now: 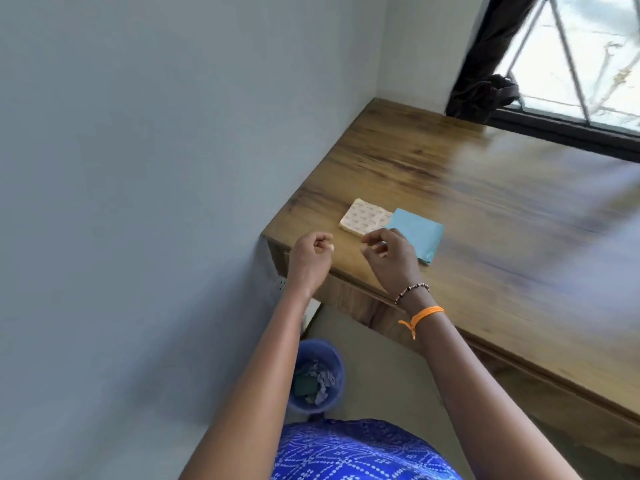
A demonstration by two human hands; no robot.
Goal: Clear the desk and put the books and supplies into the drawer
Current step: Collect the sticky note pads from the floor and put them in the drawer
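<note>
Nearest the camera: blue patterned garment [363, 452]. Below the tabletop edge stands a blue bin [317, 375] containing paper scraps. Left hand [311, 258]: fingers curled inward, holding nothing, positioned above the tabletop's near corner. Right hand [389, 258]: fingers loosely curled, holding nothing visible, hovering just over the near edges of two pads; wrist carries a bead bracelet [412, 292] and orange thread [420, 315]. Patterned cream pad [363, 218] and blue pad [417, 232] lie flat, touching, on the wooden tabletop [485, 209]. Beyond: window [581, 57] with dark curtain [491, 71]
</note>
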